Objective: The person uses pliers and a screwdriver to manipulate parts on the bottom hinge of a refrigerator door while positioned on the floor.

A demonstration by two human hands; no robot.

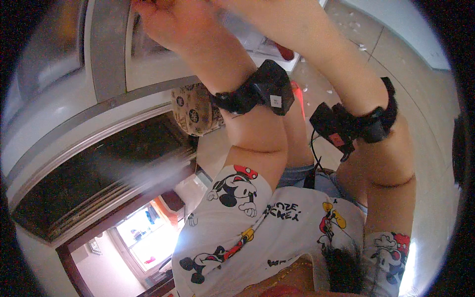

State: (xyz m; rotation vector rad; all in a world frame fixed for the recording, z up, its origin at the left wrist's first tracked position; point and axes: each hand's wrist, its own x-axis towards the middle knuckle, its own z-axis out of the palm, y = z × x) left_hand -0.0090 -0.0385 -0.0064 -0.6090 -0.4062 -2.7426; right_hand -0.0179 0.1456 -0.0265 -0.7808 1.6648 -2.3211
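Observation:
My left hand (pixel 163 22) reaches to the top edge, in front of a silver-grey panelled surface (pixel 109 59). Its fingers are cut off, so what it holds, if anything, is hidden. My right hand (pixel 232 7) is beside it at the same edge, mostly out of view, its fingers not visible. Each forearm wears a black strapped device, one on the left (pixel 272 89) and one on the right (pixel 336 128). A clear or pale plastic item (pixel 250 39) shows blurred behind the hands.
A patterned beige item (pixel 195 111) lies below the panel. A dark window-like pane (pixel 99 163) and a bright doorway or opening (pixel 94 267) are at lower left. Tiled floor (pixel 371 39) with scattered white bits is at upper right, beside a pale curved edge (pixel 420 34).

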